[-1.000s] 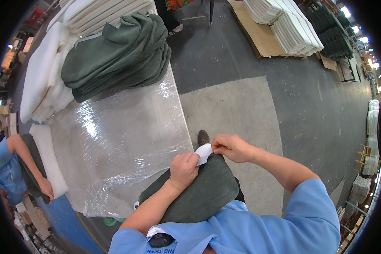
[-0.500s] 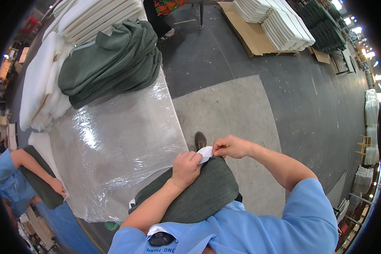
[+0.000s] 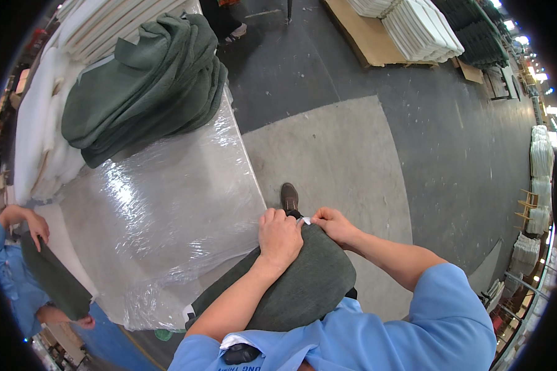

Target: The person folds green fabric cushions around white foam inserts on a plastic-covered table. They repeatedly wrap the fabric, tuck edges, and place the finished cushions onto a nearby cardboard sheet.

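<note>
A dark green fabric-covered cushion rests against my blue shirt, its far end pointing away from me. My left hand is closed over the cushion's far edge with its fingers curled around the fabric. Close beside it on the right, my right hand pinches the same edge. A small bit of white material sticks out between the two hands. A white tab shows at the cushion's left end. What lies under my left fingers is hidden.
A plastic-wrapped table stands at my left. It bears a heap of dark green covers and white padding. At far left a co-worker's hand holds a green cushion. White stacks sit on cardboard at far right.
My right hand has come down and nearer to my left hand. Less of the white material shows between them. The co-worker's upper hand has moved to the top of their cushion.
</note>
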The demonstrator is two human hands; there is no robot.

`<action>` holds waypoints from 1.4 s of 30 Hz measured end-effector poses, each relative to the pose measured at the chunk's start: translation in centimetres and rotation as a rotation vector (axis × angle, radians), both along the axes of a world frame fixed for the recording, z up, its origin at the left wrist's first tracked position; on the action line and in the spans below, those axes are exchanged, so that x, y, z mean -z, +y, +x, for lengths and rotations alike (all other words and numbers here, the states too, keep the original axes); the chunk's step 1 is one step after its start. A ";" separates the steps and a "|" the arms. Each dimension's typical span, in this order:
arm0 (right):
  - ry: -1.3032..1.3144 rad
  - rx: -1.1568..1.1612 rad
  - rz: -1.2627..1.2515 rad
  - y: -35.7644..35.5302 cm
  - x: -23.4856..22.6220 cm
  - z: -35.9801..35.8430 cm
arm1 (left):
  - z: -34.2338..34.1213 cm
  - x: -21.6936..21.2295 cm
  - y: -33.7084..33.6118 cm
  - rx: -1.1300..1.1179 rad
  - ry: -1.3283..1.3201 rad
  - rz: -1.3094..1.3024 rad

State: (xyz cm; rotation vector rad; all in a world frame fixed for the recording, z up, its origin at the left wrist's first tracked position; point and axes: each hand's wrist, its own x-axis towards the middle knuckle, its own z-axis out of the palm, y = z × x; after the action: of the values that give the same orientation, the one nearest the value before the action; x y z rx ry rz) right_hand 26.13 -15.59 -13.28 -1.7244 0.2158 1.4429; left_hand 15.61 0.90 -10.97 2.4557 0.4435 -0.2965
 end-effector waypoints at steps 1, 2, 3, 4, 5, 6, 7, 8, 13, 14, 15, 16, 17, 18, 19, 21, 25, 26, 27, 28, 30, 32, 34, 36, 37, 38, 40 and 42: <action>0.040 0.032 0.025 0.1 0.9 -0.1 | 0.2 0.3 0.2 -0.006 0.011 0.000; 0.080 0.065 0.050 0.5 1.7 -0.2 | 0.3 0.6 0.3 -0.011 -0.013 0.020; 0.117 0.097 0.079 0.7 2.6 -0.4 | 0.3 0.9 0.5 -0.017 -0.039 0.043; 0.148 0.106 0.091 0.7 3.3 -0.5 | 0.3 1.2 0.6 -0.023 -0.066 0.066; 0.178 0.116 0.103 0.5 3.9 -0.7 | 0.2 1.4 0.7 -0.018 -0.040 0.049; 0.204 0.120 0.120 0.6 4.1 -0.7 | 0.3 1.4 0.8 -0.018 -0.018 0.037; 0.288 0.188 0.166 0.3 4.0 -0.7 | 0.3 1.3 0.9 -0.017 0.004 0.024; 0.372 0.256 0.212 -0.3 3.7 -0.7 | 0.1 1.2 1.1 0.012 -0.013 0.026; 0.433 0.355 0.219 0.0 1.1 0.2 | 0.3 0.3 2.2 0.130 -0.128 0.092; 0.402 0.351 0.221 0.2 1.4 0.2 | 0.3 0.5 2.3 0.135 -0.122 0.073; 0.366 0.346 0.222 0.2 1.7 0.2 | 0.5 0.9 2.4 0.139 -0.121 0.053; 0.362 0.351 0.202 0.2 1.9 0.0 | 0.6 1.2 2.4 0.143 -0.120 0.033; 0.358 0.356 0.181 0.3 2.0 -0.2 | 0.6 1.5 2.5 0.139 -0.105 0.034; 0.353 0.361 0.156 0.3 2.3 -0.3 | 0.7 1.8 2.5 0.135 -0.090 0.030; 0.361 0.349 0.130 0.4 2.6 -0.4 | 0.8 2.0 2.6 0.130 -0.074 0.025; 0.381 0.323 0.075 0.8 3.2 -0.6 | 0.8 2.6 2.6 0.128 -0.052 0.037; 0.578 0.262 0.058 0.7 5.0 -0.5 | 0.9 3.4 2.4 0.125 0.000 0.030; 0.652 0.269 0.100 0.7 5.8 -0.5 | 0.8 3.4 2.4 0.138 0.026 0.032; 0.726 0.274 0.145 0.7 6.3 -0.4 | 0.9 3.4 2.4 0.149 0.052 0.036; 0.775 0.275 0.152 0.6 6.7 -0.5 | 1.0 3.3 2.4 0.162 0.078 0.039; 0.870 0.278 0.174 1.0 7.4 -0.8 | 1.1 3.0 2.6 0.187 0.122 0.034; 0.928 0.234 0.131 1.6 7.9 -1.1 | 1.0 3.0 2.8 0.210 0.137 0.040; 0.910 0.219 0.086 1.5 8.3 -2.2 | 0.9 2.8 3.1 0.226 0.122 0.061; 0.821 0.233 0.031 1.5 8.3 -4.1 | 0.6 2.4 3.4 0.273 0.116 0.059; 0.755 0.144 0.023 1.3 8.2 -3.9 | 0.3 2.2 3.6 0.295 0.114 0.060; 0.688 0.057 0.014 0.9 8.0 -3.3 | 0.0 2.3 3.8 0.287 0.110 0.077; 0.539 0.042 -0.041 -0.6 5.3 -0.1 | -0.1 2.9 3.5 0.266 0.079 0.095; 0.466 0.117 -0.100 -3.1 -0.3 2.7 | 0.1 2.6 3.5 0.290 0.074 0.096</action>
State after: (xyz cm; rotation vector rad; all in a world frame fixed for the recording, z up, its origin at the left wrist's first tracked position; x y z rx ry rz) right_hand 28.86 -18.68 -13.03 -1.4017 0.6365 1.7521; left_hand 15.67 4.44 -13.61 2.6090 0.1326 -0.4970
